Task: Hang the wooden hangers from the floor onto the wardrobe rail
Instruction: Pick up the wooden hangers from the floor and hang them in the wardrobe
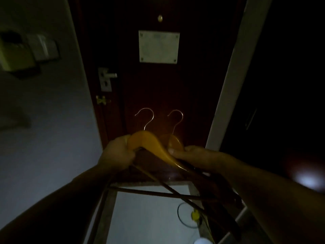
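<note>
Wooden hangers [149, 144], two of them, held up in front of us before a dark door [158, 88], our left hand [116, 155] curled round the left end of the nearer one, our right hand [195, 155] gripping them on the right, hooks [146, 118] upright, side by side.

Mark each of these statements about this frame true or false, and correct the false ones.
1. Both the left hand and the right hand grip wooden hangers. True.
2. The hangers already hang on a wardrobe rail. False: they are held in the hands in front of a dark door; no rail is in view.
3. Two metal hooks point upward. True.
4. The door handle sits on the right side of the door. False: it is on the left side in the picture.
5. A pale rectangular plate is fixed to the door above the hooks. True.
</note>
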Tool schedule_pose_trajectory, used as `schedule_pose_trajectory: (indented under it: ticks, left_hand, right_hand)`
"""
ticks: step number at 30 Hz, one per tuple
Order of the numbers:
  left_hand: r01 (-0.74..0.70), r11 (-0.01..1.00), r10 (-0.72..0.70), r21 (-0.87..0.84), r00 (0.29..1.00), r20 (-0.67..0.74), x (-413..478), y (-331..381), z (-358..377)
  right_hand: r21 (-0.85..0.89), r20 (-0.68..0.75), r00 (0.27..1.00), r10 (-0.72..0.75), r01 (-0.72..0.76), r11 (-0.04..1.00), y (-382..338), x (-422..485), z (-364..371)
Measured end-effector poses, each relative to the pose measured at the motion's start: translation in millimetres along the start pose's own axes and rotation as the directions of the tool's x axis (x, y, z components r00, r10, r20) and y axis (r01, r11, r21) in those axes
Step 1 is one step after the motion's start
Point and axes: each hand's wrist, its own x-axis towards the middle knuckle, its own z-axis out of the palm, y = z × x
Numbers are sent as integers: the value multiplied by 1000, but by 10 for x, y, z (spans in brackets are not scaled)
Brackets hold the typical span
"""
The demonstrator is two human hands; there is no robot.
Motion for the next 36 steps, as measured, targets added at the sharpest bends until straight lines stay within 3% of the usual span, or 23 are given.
schedule_pose_trajectory:
  ticks: [5,14,23,32,36]
  left_hand:
    - [-115,993,115,-12,992,-50,38,677,-488]
    - [-288,942,315,173,936,-159,-227,1760,-1062]
    - [-418,894,445,161,868,-221,-446,2346,-1629]
    - [-547,823,566,151,811,-148,-690,2615,-1925]
    - [-610,786,618,101,783,-79,-849,2743,-1778]
  right_hand:
    - [45,-75,988,-138,142,989,-498,-608,-582]
    - [49,-138,959,-248,257,965,-1073,-1613,-1249]
    - [-41,-338,926,-166,161,986,-1421,-2647,-1420]
    - [27,-610,791,-52,86,996,-1587,-3441,-1116]
    - [51,-663,748,7,36,998,-1573,-3855,-984]
